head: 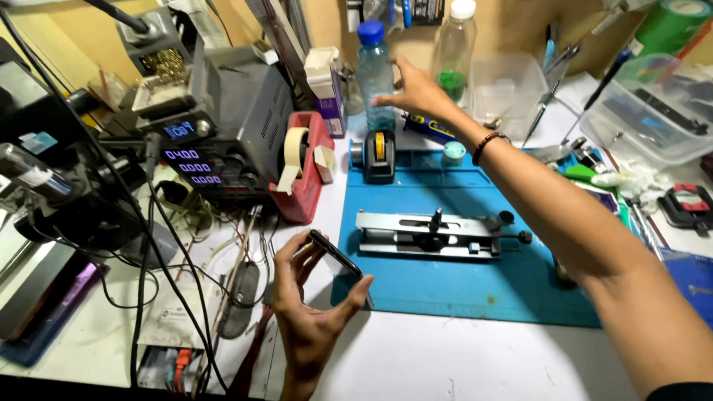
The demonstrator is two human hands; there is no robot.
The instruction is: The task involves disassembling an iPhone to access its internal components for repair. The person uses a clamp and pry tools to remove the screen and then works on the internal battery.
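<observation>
My left hand [308, 312] holds a dark phone [336, 255] by its edges, tilted, just above the near left corner of the blue work mat [475, 289]. My right hand [416, 90] reaches far back over the mat with spread fingers, next to a clear water bottle with a blue cap [375, 74] and holding nothing. A beaded bracelet [486, 142] sits on that wrist. A metal clamp jig [434, 234] lies in the middle of the mat.
A power supply with lit blue digits [223, 126] stands at left amid tangled cables. A red tape dispenser [306, 167], a small black tape holder [379, 154], a bottle holding green liquid [454, 52] and clear plastic boxes [646, 111] line the back.
</observation>
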